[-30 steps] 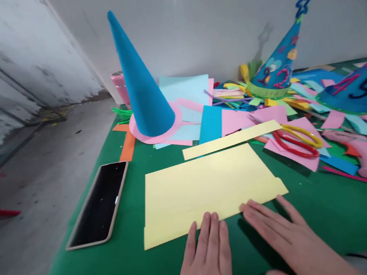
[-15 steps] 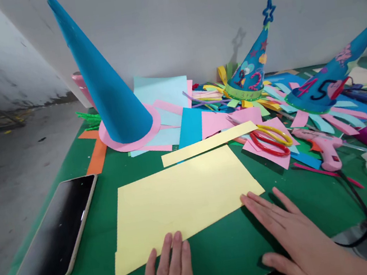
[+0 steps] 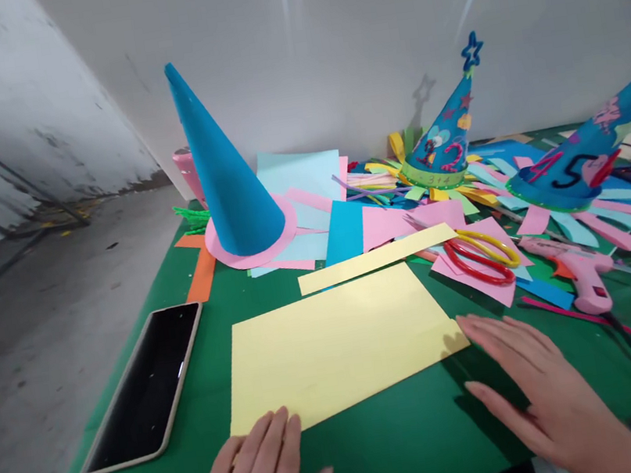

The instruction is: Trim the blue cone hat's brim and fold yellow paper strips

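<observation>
A pale yellow sheet of paper (image 3: 337, 344) lies on the green table in front of me. My left hand (image 3: 258, 466) rests on its lower left corner, fingers stretched out and covering that corner. At the lower right corner is my right hand (image 3: 532, 378), its fingers extended and thumb apart, throwing a shadow on the paper. Whether its fingertips touch the sheet I cannot tell. Just beyond the sheet lies a narrow yellow paper strip (image 3: 375, 259). Scissors (image 3: 479, 263) with red and yellow handles lie at the strip's right end.
A tall blue paper cone (image 3: 232, 178) stands on a pink ring (image 3: 290, 224) at the back left. Two decorated party hats (image 3: 437, 143) stand at the back right among paper scraps. A phone (image 3: 145, 388) lies left; a pink glue gun (image 3: 585, 271) with its cord lies right.
My left hand has moved left onto the sheet's lower left corner. My right hand has shifted to the right corner, its fingers closer together. The view has tilted up and turned left.
</observation>
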`<move>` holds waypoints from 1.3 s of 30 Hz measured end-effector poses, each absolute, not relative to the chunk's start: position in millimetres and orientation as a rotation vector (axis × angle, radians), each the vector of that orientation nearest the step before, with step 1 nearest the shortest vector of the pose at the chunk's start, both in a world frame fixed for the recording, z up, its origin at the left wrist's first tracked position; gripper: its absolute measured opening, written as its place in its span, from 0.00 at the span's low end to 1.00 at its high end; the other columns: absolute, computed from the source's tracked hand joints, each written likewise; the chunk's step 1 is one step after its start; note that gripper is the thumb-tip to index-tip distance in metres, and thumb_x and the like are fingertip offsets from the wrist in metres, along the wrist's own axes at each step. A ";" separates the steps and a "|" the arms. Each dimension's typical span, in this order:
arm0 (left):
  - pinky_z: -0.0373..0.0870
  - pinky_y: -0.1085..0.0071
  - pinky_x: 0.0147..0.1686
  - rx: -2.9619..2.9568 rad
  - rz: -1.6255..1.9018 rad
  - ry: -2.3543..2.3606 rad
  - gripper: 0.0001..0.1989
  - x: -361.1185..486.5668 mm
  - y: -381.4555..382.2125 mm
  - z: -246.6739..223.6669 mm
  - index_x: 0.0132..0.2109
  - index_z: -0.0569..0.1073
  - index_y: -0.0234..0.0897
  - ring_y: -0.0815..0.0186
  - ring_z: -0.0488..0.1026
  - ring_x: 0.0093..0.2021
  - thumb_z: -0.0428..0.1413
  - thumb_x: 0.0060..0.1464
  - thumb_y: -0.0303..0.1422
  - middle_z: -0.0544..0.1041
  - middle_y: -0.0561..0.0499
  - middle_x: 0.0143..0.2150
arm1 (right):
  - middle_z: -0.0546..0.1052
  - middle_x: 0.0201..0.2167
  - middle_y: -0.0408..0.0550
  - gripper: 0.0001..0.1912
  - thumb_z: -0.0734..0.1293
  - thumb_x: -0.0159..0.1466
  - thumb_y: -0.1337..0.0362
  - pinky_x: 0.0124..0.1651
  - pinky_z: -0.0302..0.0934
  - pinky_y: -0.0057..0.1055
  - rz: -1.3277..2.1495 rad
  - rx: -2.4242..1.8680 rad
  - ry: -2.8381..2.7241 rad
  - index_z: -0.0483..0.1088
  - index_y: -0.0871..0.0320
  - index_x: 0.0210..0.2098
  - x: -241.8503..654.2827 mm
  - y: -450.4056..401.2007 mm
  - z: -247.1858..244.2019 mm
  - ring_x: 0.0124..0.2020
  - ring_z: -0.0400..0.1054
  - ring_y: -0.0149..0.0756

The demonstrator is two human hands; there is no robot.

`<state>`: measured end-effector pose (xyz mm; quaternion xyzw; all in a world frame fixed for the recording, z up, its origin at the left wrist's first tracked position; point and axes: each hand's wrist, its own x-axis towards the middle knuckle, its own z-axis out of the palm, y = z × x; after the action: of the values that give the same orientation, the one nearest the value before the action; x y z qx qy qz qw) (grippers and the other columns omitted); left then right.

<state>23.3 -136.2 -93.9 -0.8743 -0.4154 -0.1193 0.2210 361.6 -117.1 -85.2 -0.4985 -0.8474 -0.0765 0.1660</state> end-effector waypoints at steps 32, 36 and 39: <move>0.59 0.61 0.41 -2.639 -0.379 -1.045 0.09 90.1 -79.5 -60.7 0.37 0.70 0.32 0.62 0.66 0.34 0.48 0.49 0.21 0.72 0.49 0.33 | 0.76 0.32 0.44 0.08 0.61 0.60 0.69 0.37 0.56 0.32 0.140 -0.843 -2.511 0.68 0.57 0.40 285.6 -60.4 -62.7 0.34 0.67 0.31; 0.58 0.60 0.46 -2.632 -0.459 -1.174 0.11 76.0 -92.8 -79.1 0.41 0.70 0.36 0.60 0.68 0.44 0.45 0.57 0.32 0.74 0.48 0.43 | 0.76 0.34 0.43 0.08 0.61 0.61 0.67 0.39 0.58 0.32 0.238 -0.930 -2.448 0.68 0.56 0.39 298.1 -48.2 -61.0 0.36 0.68 0.31; 0.60 0.61 0.44 -2.587 -0.469 -1.248 0.13 65.7 -98.0 -82.3 0.43 0.71 0.37 0.58 0.69 0.47 0.43 0.58 0.33 0.74 0.45 0.46 | 0.75 0.42 0.48 0.13 0.59 0.62 0.63 0.46 0.58 0.36 0.026 -1.227 -2.443 0.66 0.57 0.45 313.7 -13.8 -54.3 0.44 0.66 0.37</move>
<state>65.7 -98.0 -82.3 -0.8830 -0.4260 -0.1600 0.1154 313.7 -13.8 -54.3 -0.4395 -0.8751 0.0092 0.2022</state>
